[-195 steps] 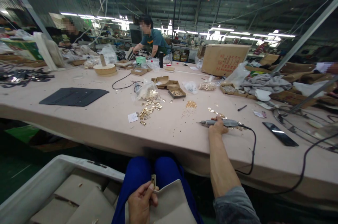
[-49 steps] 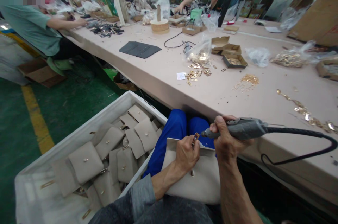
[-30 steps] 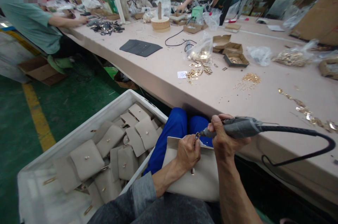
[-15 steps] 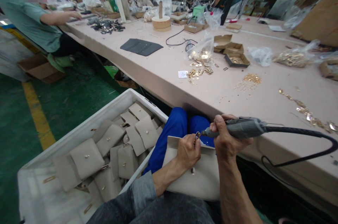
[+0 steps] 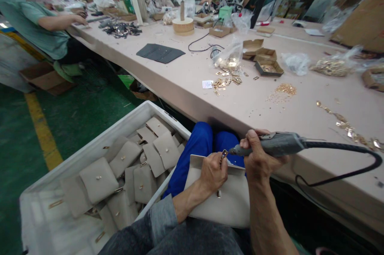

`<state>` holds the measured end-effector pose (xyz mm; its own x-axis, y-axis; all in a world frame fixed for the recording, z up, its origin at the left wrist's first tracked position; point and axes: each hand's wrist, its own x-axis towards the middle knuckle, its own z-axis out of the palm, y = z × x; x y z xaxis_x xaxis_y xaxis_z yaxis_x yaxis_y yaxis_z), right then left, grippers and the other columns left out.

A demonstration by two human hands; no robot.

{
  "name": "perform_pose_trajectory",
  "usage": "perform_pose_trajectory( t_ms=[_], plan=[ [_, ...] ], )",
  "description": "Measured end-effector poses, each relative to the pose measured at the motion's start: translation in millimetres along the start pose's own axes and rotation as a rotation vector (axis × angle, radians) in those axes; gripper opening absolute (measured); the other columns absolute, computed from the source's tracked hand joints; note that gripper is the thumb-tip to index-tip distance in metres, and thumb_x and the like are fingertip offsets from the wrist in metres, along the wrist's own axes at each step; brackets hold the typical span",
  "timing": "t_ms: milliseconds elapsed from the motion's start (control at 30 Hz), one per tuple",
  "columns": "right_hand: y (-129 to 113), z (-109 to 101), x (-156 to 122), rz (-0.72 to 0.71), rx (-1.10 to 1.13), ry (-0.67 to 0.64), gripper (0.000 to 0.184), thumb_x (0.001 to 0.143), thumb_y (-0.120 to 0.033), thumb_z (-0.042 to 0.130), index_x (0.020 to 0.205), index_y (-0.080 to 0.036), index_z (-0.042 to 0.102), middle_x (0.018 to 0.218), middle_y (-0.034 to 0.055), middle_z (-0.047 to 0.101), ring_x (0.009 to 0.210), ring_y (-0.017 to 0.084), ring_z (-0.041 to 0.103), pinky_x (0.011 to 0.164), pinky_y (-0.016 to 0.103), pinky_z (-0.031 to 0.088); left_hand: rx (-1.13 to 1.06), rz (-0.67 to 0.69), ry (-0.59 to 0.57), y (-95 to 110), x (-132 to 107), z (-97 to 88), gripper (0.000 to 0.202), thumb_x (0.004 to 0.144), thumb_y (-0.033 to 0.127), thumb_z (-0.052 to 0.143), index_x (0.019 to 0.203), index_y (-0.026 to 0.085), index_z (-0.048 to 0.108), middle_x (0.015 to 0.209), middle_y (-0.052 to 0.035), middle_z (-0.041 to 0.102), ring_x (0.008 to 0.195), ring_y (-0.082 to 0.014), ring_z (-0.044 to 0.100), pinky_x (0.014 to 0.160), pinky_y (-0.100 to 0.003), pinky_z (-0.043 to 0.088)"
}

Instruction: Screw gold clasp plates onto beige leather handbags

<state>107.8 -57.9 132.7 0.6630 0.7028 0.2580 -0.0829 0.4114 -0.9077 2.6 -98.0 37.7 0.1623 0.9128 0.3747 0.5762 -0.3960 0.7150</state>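
Note:
A beige handbag (image 5: 229,203) lies on my lap over blue trousers, its flap lifted at the far edge. My left hand (image 5: 213,173) is closed on that flap edge, pinching it beside a small gold metal clasp plate (image 5: 224,154). In my right hand (image 5: 258,157) is a grey electric screwdriver (image 5: 280,143), held level with its tip pointing left at the plate. Whether the tip touches the plate I cannot tell. On the bag's front sits a small metal turn lock (image 5: 219,194). A black cable (image 5: 345,147) trails right from the screwdriver.
At my left stands a white crate (image 5: 39,211) with several beige bags. The table (image 5: 192,87) holds gold plates (image 5: 226,81), small screws (image 5: 286,89), open boxes (image 5: 268,67), plastic bags and a dark flat panel (image 5: 160,53). Co-workers are at the left and the back.
My right hand and the screwdriver have shifted very slightly right. My left hand and the bag stay put. A co-worker at the back has stretched an arm leftward; the left co-worker's hand has moved a little.

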Motion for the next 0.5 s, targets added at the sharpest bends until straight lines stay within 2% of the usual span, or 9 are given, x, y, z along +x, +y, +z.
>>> perform_pose_trajectory(
  t_ms=[500],
  plan=[
    [-1.5,-0.2,0.5,0.006,-0.015,0.027,0.029,0.078,-0.03,0.087,0.092,-0.017,0.065,0.067,-0.0037,0.06,0.049,0.011,0.056,0.05,0.029,0.055,-0.025,0.0,0.019,0.3,0.2,0.2,0.018,0.098,0.018,0.05,0.081,0.021,0.057,0.073,-0.0048,0.065,0.069,-0.0223,0.064,0.066,-0.033,0.047]
  ],
)
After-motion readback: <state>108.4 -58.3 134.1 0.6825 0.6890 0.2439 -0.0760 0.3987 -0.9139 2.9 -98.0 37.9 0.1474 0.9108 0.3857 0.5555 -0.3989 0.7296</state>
